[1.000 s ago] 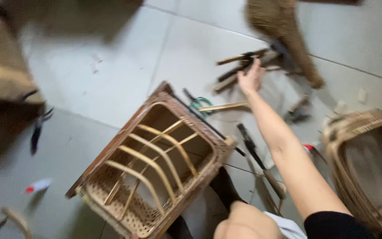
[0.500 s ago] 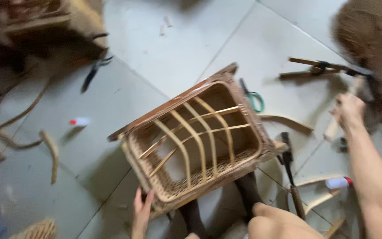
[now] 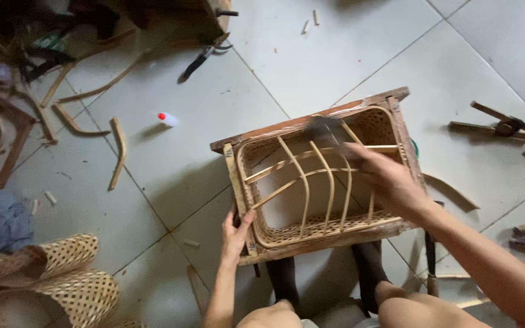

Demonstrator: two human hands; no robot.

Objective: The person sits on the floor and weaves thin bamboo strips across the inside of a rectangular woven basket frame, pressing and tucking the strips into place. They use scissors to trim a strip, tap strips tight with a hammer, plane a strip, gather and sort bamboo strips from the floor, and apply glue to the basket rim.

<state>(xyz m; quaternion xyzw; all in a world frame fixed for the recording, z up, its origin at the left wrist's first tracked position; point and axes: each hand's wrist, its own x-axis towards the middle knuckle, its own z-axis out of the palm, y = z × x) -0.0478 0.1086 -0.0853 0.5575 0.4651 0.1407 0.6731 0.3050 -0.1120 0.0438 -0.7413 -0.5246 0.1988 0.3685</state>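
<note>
Tiled floor (image 3: 335, 54); hands (both) (image 3: 390, 182) grip basket (image 3: 320, 176).

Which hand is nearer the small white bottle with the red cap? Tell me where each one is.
Left. The left hand grips the basket frame's near-left corner, below and right of the bottle. The right hand is over the frame's far side, farther right.

A rectangular woven basket (image 3: 317, 176) with a wooden frame sits on the tiled floor (image 3: 335, 54). The left hand (image 3: 236, 234) grips its near left corner. The right hand (image 3: 390, 182) holds a blurred dark tool (image 3: 323, 129) over the basket's curved cane ribs. Cane strips (image 3: 116, 152) and woven mats (image 3: 74, 285) lie to the left.
</note>
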